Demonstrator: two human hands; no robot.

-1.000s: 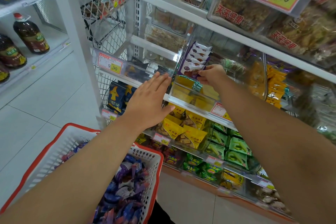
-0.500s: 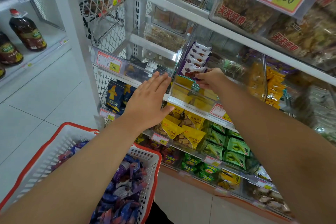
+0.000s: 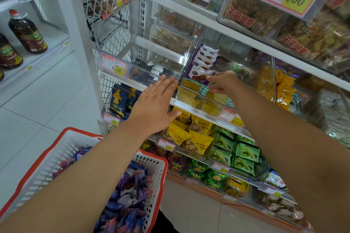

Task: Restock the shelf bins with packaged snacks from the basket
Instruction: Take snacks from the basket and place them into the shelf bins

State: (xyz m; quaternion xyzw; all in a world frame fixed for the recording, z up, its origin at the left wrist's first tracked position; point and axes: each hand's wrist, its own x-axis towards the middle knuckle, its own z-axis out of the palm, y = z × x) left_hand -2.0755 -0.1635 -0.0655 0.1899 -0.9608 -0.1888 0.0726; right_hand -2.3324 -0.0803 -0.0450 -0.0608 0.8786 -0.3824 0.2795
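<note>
— Two hands up at the clear bin (image 3: 191,100); which step is this?

— Seating a packet. My right hand (image 3: 224,82) pinches the front purple packet (image 3: 197,75) of the row standing inside the bin, thumb under it, fingers on its top edge. My left hand (image 3: 154,107) lies flat with a released grip, fingertips against the bin's left wall.

— And the rest of the stock?

— Below and left of the bin, in the red-rimmed basket (image 3: 62,143), with plenty of blue and purple packets inside (far from done, I judge).

— Next move?

— Probably let the packet go once it stands square against the row, then reach down from the bin to the basket for another handful.
</note>
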